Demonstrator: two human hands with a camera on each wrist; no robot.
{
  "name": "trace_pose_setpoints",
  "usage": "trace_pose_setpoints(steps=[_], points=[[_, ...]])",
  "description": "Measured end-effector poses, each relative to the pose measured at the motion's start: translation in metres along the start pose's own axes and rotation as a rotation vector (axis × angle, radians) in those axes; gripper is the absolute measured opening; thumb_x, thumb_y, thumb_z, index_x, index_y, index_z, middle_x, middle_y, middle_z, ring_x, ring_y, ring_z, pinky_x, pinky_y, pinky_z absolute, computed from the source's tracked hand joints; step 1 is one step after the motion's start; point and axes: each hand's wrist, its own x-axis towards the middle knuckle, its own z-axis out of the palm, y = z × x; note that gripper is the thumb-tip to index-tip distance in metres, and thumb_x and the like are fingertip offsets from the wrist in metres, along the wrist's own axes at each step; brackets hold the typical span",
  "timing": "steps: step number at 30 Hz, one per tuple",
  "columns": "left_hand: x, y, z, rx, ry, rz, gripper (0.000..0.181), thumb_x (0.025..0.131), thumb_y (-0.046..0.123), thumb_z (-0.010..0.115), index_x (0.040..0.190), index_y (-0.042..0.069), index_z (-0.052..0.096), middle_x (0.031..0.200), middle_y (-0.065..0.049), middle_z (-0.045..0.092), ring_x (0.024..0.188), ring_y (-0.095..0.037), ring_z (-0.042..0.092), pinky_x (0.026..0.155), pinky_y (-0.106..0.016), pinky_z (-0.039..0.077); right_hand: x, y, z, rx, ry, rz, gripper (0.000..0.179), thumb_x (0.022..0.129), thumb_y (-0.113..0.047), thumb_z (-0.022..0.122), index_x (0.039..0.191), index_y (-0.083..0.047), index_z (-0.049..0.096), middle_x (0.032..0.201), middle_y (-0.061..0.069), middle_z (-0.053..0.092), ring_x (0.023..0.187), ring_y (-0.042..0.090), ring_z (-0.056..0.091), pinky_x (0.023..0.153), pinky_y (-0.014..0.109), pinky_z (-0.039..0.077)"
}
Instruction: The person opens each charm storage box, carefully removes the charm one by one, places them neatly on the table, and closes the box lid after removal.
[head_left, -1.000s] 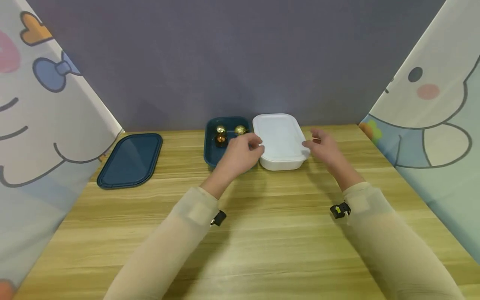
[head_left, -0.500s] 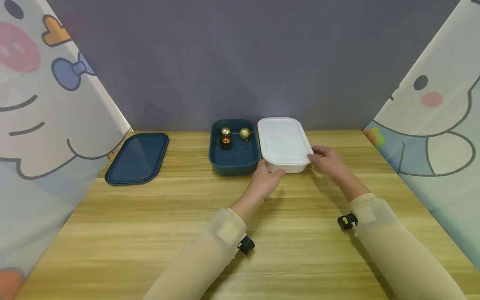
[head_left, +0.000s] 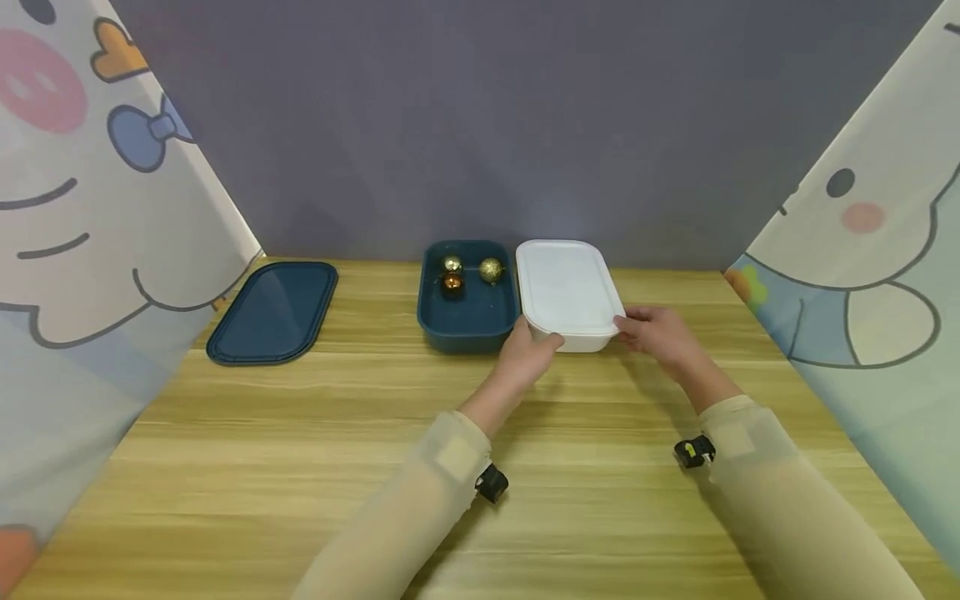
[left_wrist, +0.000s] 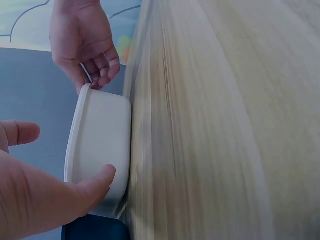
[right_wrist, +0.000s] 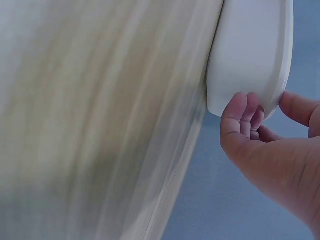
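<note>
A white food container [head_left: 581,343] with its white lid [head_left: 568,287] on top stands toward the back of the table. At its front left corner my left hand [head_left: 523,357] grips the container, thumb [left_wrist: 102,182] against the front wall. My right hand [head_left: 660,340] is at the front right corner, with the thumb [right_wrist: 295,107] at the lid's edge and curled fingers [right_wrist: 234,112] below the rim. Directly left of the white container sits an uncovered navy container [head_left: 468,342], holding a gold ball [head_left: 452,263], a glittery gold ball [head_left: 491,270] and a copper-coloured ball [head_left: 452,285].
A navy lid [head_left: 273,312] lies flat on the wooden table [head_left: 300,467] at the left. Behind the containers rises a grey wall [head_left: 480,125]. Cartoon-printed panels stand at the left [head_left: 90,217] and right [head_left: 877,275].
My left hand has moved from over the navy container to the white container's front left corner. The right hand has come down to the lid's front right corner. The camera view shifted slightly.
</note>
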Motion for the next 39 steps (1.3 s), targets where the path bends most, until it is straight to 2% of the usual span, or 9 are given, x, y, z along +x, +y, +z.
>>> trace_pose_setpoints(steps=[7,11,15,17,19,21,24,30,39], points=[[0.003,0.001,-0.005,0.009,-0.024,-0.053,0.086,0.105,0.029,0.059,0.173,0.009,0.011,0.176,-0.016,0.026,0.161,-0.035,0.030,0.128,-0.055,0.032,0.004,-0.002,-0.004,0.031,-0.013,-0.014,0.067,0.113,-0.026,0.052,0.158,0.020,0.031,0.152,0.036,0.049,0.101,0.003,0.067,0.097,0.025,0.059],[0.002,-0.004,-0.007,0.032,-0.048,-0.065,0.082,0.105,0.027,0.059,0.172,0.009,0.015,0.174,-0.014,0.030,0.160,-0.034,0.033,0.127,-0.055,0.033,0.003,0.003,-0.004,0.025,-0.034,0.000,0.066,0.113,-0.025,0.053,0.158,0.019,0.031,0.154,0.037,0.048,0.105,0.005,0.068,0.100,0.028,0.058],[0.004,-0.006,-0.008,0.139,-0.055,-0.003,0.073,0.107,0.029,0.057,0.170,0.009,0.027,0.171,-0.015,0.039,0.155,-0.032,0.042,0.123,-0.052,0.040,0.002,0.006,-0.005,0.012,-0.031,0.009,0.067,0.114,-0.027,0.051,0.159,0.018,0.030,0.156,0.036,0.046,0.113,0.013,0.068,0.098,0.026,0.058],[0.005,-0.006,-0.009,0.231,-0.026,0.036,0.061,0.108,0.031,0.056,0.161,0.004,0.043,0.156,-0.017,0.056,0.137,-0.031,0.059,0.110,-0.047,0.051,0.001,0.006,-0.006,0.001,-0.028,0.010,0.067,0.114,-0.028,0.050,0.159,0.017,0.030,0.156,0.036,0.047,0.115,0.015,0.068,0.097,0.027,0.057],[0.006,-0.005,-0.011,0.321,0.008,0.070,0.044,0.109,0.031,0.056,0.140,0.001,0.063,0.131,-0.015,0.070,0.106,-0.026,0.069,0.090,-0.040,0.057,0.002,0.006,-0.008,-0.009,-0.028,0.011,0.068,0.114,-0.029,0.050,0.160,0.016,0.030,0.155,0.036,0.048,0.116,0.019,0.069,0.103,0.034,0.055],[0.007,-0.002,-0.013,0.404,0.041,0.085,0.033,0.110,0.033,0.057,0.115,0.005,0.073,0.105,-0.010,0.074,0.077,-0.021,0.064,0.070,-0.034,0.053,0.003,0.004,-0.011,-0.017,-0.031,0.011,0.069,0.114,-0.029,0.051,0.161,0.016,0.029,0.155,0.036,0.048,0.115,0.020,0.069,0.108,0.041,0.053],[0.010,0.003,-0.016,0.503,0.066,0.085,0.035,0.110,0.035,0.059,0.094,0.009,0.075,0.081,-0.004,0.070,0.057,-0.016,0.053,0.056,-0.030,0.044,0.004,0.001,-0.013,-0.020,-0.033,0.006,0.069,0.113,-0.029,0.052,0.160,0.015,0.030,0.154,0.036,0.049,0.110,0.015,0.071,0.110,0.045,0.051],[0.015,0.011,-0.018,0.557,0.093,0.078,0.038,0.109,0.033,0.063,0.087,0.006,0.080,0.070,-0.005,0.074,0.055,-0.014,0.060,0.053,-0.028,0.044,0.004,0.001,-0.011,0.041,-0.009,0.000,0.066,0.112,-0.024,0.055,0.158,0.018,0.034,0.149,0.032,0.051,0.093,-0.003,0.066,0.094,0.022,0.058],[0.017,0.016,-0.018,0.500,0.103,0.073,0.032,0.107,0.025,0.066,0.093,0.003,0.083,0.082,-0.010,0.082,0.064,-0.016,0.071,0.053,-0.027,0.044,0.002,0.000,-0.014,0.057,-0.004,0.016,0.066,0.112,-0.024,0.055,0.159,0.016,0.032,0.145,0.026,0.052,0.093,-0.002,0.067,0.093,0.020,0.058]])
